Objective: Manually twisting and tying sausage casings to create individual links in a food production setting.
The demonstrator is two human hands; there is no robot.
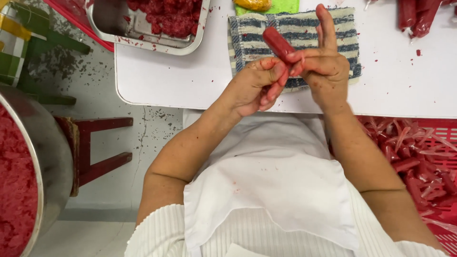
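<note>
Head camera showed both hands pinching a short red meat roll in clear wrap (277, 44), left hand (252, 85) gripping its lower end, right hand (323, 66) at three o'clock steadying it over the blue-striped knitted cloth (247, 35), seemingly to catch drips.

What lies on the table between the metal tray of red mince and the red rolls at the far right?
In the head view, a striped cloth lies between the metal tray and the red rolls, on the white table.
</note>
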